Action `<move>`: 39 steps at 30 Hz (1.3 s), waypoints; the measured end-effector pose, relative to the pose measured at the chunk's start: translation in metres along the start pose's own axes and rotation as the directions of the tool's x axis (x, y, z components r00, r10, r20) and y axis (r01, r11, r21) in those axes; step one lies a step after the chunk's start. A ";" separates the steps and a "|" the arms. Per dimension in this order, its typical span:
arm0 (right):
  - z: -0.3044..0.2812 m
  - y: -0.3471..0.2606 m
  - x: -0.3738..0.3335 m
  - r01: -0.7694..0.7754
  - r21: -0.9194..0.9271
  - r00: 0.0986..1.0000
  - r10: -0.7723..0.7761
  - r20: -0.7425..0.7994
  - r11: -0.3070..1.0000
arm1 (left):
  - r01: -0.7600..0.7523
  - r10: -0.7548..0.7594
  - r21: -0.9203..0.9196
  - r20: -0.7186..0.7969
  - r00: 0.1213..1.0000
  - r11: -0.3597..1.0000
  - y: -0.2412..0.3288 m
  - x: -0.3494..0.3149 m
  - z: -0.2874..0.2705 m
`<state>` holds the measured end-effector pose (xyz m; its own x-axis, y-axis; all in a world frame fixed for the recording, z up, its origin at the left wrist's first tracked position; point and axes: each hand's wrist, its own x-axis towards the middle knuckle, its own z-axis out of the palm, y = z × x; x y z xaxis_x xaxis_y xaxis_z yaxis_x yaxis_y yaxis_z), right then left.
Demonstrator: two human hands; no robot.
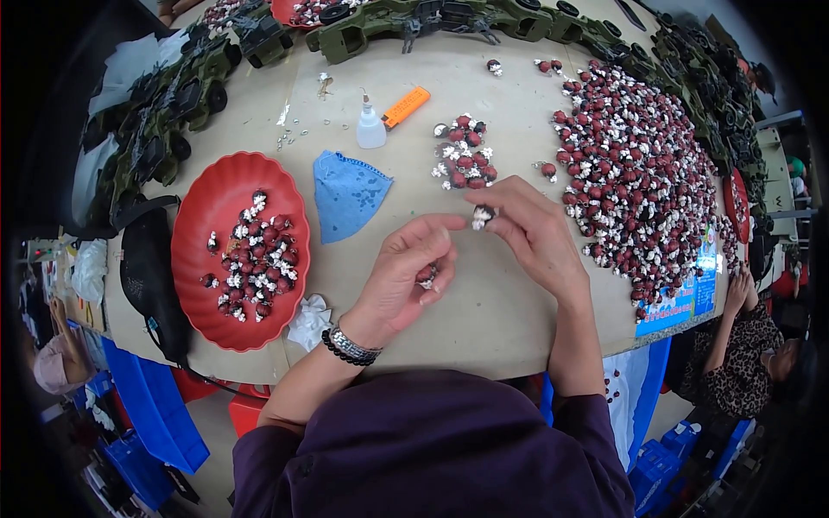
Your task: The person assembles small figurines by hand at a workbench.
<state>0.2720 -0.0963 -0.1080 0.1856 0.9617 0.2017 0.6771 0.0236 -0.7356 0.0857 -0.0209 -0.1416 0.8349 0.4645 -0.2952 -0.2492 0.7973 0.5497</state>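
Observation:
Between the thumb and fingers of my right hand (542,242) is a small black-and-white trinket (482,217), held above the table. My left hand (399,274) is beside it, index finger stretched toward the trinket. Its other fingers curl round another small trinket (427,276), mostly hidden in the palm. Just beyond my hands lies a small cluster of dark red and white trinkets (466,155). A far larger heap of them (635,164) spreads to the right. On the left, a scalloped red tray (194,259) carries several more.
Behind a blue cloth (350,197) stand a small squeeze bottle (371,129) and an orange box-cutter-like tool (406,107). Green toy vehicles (414,26) line the far edge. Crumpled white tissue (310,324) and a black bag-like item (147,276) flank the tray. Another person (743,363) sits at right.

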 end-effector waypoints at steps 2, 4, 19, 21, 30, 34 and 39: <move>0.004 -0.001 -0.002 0.199 0.039 0.980 -0.199 0.018 0.979 | 0.019 -0.018 0.037 -0.010 1.000 0.999 -0.002 0.000 -0.001; 0.006 -0.005 -0.002 0.205 0.068 0.977 -0.208 0.042 0.976 | 0.018 -0.019 0.008 0.015 1.000 1.000 -0.003 -0.001 -0.001; 0.010 -0.009 -0.001 0.146 0.293 0.985 -0.167 0.047 0.945 | 0.022 -0.024 0.070 0.025 0.999 0.997 -0.003 0.000 0.002; 0.010 -0.010 -0.001 0.125 0.302 0.987 -0.149 0.058 0.945 | 0.025 -0.027 0.069 0.024 0.999 0.997 -0.003 0.000 0.002; 0.012 -0.008 -0.001 0.140 0.263 0.987 -0.156 0.042 0.955 | 0.029 -0.030 0.060 0.021 0.999 0.998 -0.003 -0.001 0.004; 0.011 -0.007 -0.001 0.181 0.223 0.983 -0.181 -0.020 0.958 | 0.092 -0.087 -0.052 0.078 0.993 0.994 -0.002 0.000 -0.001; -0.010 0.000 0.001 0.043 0.053 0.986 -0.034 -0.164 0.998 | 0.072 -0.053 -0.119 0.150 0.987 0.990 -0.001 0.000 -0.005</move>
<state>0.2795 -0.0983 -0.1015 0.2769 0.9024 0.3300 0.6461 0.0794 -0.7591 0.0837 -0.0195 -0.1456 0.9110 0.3583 -0.2039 -0.2452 0.8686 0.4307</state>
